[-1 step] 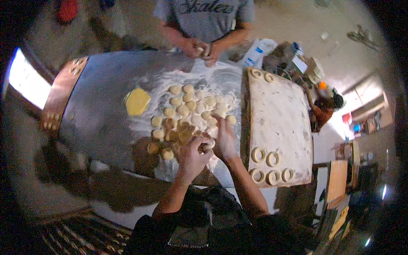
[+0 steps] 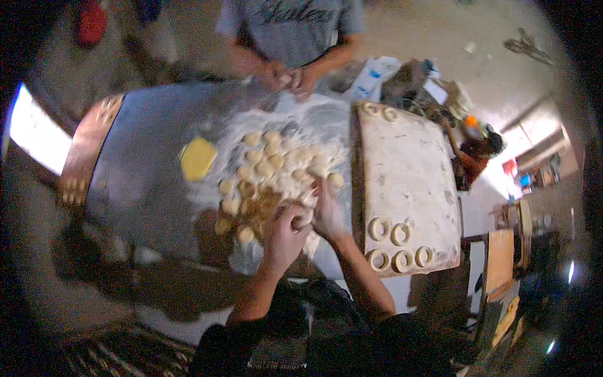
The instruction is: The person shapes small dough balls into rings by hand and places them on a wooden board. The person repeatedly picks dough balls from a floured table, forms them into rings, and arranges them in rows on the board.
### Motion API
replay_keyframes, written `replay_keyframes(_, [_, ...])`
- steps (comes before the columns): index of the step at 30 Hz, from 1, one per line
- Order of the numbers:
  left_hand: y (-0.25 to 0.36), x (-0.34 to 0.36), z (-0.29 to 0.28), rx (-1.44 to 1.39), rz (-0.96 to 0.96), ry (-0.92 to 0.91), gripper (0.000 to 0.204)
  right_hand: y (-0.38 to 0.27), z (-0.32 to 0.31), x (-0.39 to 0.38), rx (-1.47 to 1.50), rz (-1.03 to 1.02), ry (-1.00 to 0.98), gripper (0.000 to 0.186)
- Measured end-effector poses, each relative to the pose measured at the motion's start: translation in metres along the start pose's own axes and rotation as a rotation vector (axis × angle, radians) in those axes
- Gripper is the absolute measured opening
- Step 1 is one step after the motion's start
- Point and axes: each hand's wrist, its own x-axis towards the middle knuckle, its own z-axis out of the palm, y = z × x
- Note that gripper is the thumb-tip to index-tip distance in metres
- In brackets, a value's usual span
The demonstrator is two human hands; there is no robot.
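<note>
My left hand (image 2: pixel 286 232) is closed around a small piece of pale dough (image 2: pixel 304 218), its fingers curled and partly hiding it. Close against it on the right, my right hand (image 2: pixel 328 210) has its fingers stretched out toward the far side; they are blurred and floury. Both hands are over the near edge of a group of several round dough balls (image 2: pixel 266 168) lying in white flour on the dark tabletop (image 2: pixel 147 151). A flat yellow disc (image 2: pixel 198 159) lies to the left of the balls.
At the right stands a floured board (image 2: pixel 408 169) with several dough rings (image 2: pixel 401 234) at its near end and two at its far end. Across the table another person's hands (image 2: pixel 289 80) work together. A copper-coloured board (image 2: pixel 94 141) with small pieces sits at the far left.
The whole view has shifted slightly. My left fingers look more closed around the dough, and the opening seen between them has narrowed. My right hand stays beside it.
</note>
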Motion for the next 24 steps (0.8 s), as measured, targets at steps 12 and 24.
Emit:
replay_keyframes(12, [0.01,0.021,0.047,-0.78,-0.062,0.138,0.048,0.021,-0.04,-0.032,0.334,0.182,0.072,0.052])
replay_keyframes(24, [0.056,0.005,0.187,-0.511,-0.102,-0.091,0.048,0.061,-0.162,-0.091,0.861,0.192,0.225,0.053])
